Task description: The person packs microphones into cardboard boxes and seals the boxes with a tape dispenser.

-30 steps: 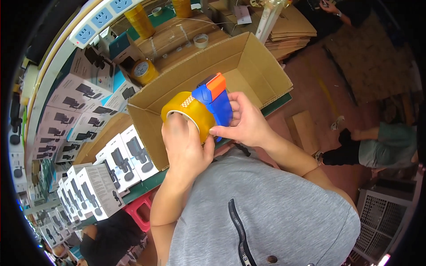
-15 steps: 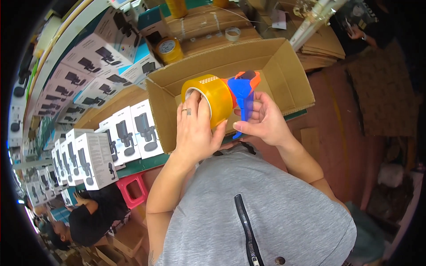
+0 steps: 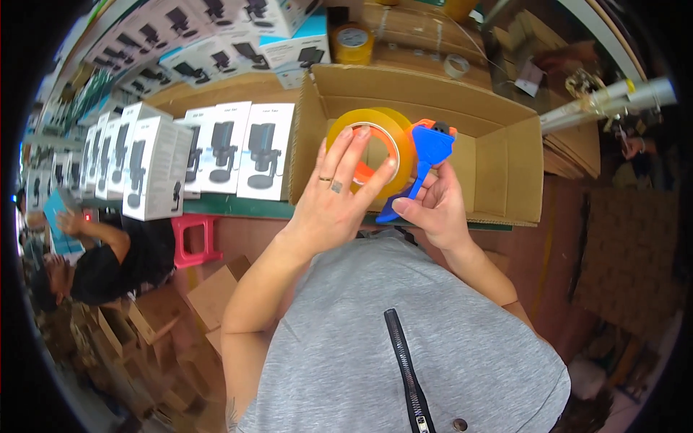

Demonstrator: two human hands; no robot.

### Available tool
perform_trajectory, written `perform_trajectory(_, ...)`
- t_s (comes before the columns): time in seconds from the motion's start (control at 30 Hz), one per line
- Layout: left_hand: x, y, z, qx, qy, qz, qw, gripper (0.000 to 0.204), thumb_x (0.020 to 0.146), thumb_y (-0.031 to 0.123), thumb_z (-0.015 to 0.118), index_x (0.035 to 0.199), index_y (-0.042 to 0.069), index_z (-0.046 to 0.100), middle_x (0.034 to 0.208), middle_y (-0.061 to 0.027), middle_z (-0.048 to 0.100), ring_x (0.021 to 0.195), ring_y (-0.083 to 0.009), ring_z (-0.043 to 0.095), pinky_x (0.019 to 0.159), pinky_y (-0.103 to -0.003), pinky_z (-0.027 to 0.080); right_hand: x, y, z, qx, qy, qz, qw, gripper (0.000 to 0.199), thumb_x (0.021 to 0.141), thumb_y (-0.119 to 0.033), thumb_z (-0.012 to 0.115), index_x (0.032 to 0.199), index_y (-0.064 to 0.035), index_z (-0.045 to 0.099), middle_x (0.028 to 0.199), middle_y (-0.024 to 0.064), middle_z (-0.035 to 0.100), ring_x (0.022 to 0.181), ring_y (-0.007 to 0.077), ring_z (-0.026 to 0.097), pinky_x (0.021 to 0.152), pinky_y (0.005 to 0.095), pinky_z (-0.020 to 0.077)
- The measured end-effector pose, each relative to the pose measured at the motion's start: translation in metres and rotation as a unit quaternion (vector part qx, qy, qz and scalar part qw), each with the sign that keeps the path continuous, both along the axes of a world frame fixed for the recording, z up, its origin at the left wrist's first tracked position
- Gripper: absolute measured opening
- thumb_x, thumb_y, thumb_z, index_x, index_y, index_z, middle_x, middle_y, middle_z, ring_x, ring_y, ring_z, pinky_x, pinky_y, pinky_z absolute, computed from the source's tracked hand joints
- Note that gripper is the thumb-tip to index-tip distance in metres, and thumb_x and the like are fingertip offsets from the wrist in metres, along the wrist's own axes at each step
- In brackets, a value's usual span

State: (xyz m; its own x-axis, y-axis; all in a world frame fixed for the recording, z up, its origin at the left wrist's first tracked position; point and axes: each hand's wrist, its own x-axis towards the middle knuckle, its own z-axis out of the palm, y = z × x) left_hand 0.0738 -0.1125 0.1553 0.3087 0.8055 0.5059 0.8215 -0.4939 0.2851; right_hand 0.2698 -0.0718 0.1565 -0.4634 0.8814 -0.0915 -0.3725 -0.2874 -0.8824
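Head view: left hand (image 3: 336, 202) spread over the face of the tape roll (image 3: 372, 155), fingertips (image 3: 361, 133) splayed across the roll's core and rim, thumb tip pressed at its lower edge, so gripping the roll itself, most likely to steady or turn it on its hub. Right hand (image 3: 433, 209) closed round the blue handle of the dispenser (image 3: 426, 155), thumb laid along the grip, holding the tool upright with its orange tip at the top. Both hands close together, joined through roll and dispenser, raised in front of the chest. Directly beyond the hands, an open box (image 3: 498, 155) of brown cardboard, flaps up, nothing visible inside, resting on the green-edged table (image 3: 224, 206); apparently placed there for easy reach. To the left of the left hand, white cartons (image 3: 238, 148) printed with a dark microphone shape, stood on end in rows, more of them stacked farther off. Beyond the box, a second tape roll (image 3: 352, 40) and a smaller clear one (image 3: 456, 65) lying on flattened cardboard. Below and left of the left forearm, a pink stool (image 3: 195, 234) under the table edge, and a co-worker (image 3: 108, 263) in a dark top bent low among loose cardboard.
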Motion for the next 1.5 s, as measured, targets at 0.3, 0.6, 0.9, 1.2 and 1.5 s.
perform_trajectory(0.3, -0.009, -0.037, 0.003, -0.099, -0.572, 0.001, 0.814, 0.066, 0.076, 0.008, 0.073, 0.133, -0.004, 0.042, 0.132, -0.0172, 0.051, 0.121, -0.0183, 0.052, 0.098, -0.031, 0.044, -0.006, 0.008, -0.016, 0.293, -0.097, 0.099, 0.946, 0.079, 0.07, -0.001, 0.076, 0.137, 0.0001, 0.034, 0.129, 0.0148, 0.051, 0.119, 0.0237, 0.053, 0.1, 0.0367, 0.0435)
perform_trajectory(0.6, 0.014, -0.06, -0.016, -0.082, -0.744, 0.085, 0.658, 0.04, 0.089, -0.001, 0.058, 0.128, -0.002, 0.046, 0.116, -0.0101, 0.061, 0.106, -0.015, 0.059, 0.094, -0.029, 0.046, -0.029, 0.027, 0.019, 0.196, -0.039, 0.25, 0.947, 0.084, 0.067, -0.004, 0.083, 0.136, 0.0008, 0.034, 0.127, 0.0123, 0.055, 0.119, 0.0195, 0.054, 0.103, 0.0335, 0.0415)
perform_trajectory(0.9, 0.04, -0.068, 0.001, -0.149, -0.696, 0.108, 0.694, 0.055, 0.092, 0.019, 0.066, 0.137, -0.001, 0.04, 0.134, -0.0141, 0.05, 0.122, -0.021, 0.051, 0.103, -0.036, 0.041, -0.038, 0.004, -0.005, 0.258, -0.042, 0.223, 0.939, 0.086, 0.074, -0.003, 0.078, 0.143, 0.0001, 0.026, 0.138, 0.0147, 0.046, 0.126, 0.0233, 0.049, 0.105, 0.0387, 0.0406)
perform_trajectory(1.2, -0.015, -0.061, 0.046, 0.002, -0.395, 0.062, 0.916, 0.078, 0.075, 0.02, 0.079, 0.139, -0.007, 0.043, 0.139, -0.0249, 0.043, 0.12, -0.031, 0.054, 0.095, -0.035, 0.048, -0.036, 0.033, 0.009, -0.089, 0.141, 0.252, 0.953, 0.067, 0.072, -0.022, 0.063, 0.131, 0.0017, 0.043, 0.102, 0.0121, 0.059, 0.089, 0.0207, 0.061, 0.085, 0.0323, 0.0505)
perform_trajectory(1.5, -0.023, -0.041, 0.089, -0.102, -0.331, -0.059, 0.936, 0.06, 0.07, 0.008, 0.072, 0.127, -0.005, 0.058, 0.127, -0.0235, 0.055, 0.112, -0.0334, 0.061, 0.091, -0.036, 0.051, -0.032, 0.02, 0.007, -0.279, 0.182, 0.308, 0.891, 0.078, 0.067, -0.026, 0.061, 0.139, -0.0039, 0.041, 0.126, 0.0191, 0.057, 0.117, 0.0329, 0.057, 0.101, 0.0434, 0.0468)
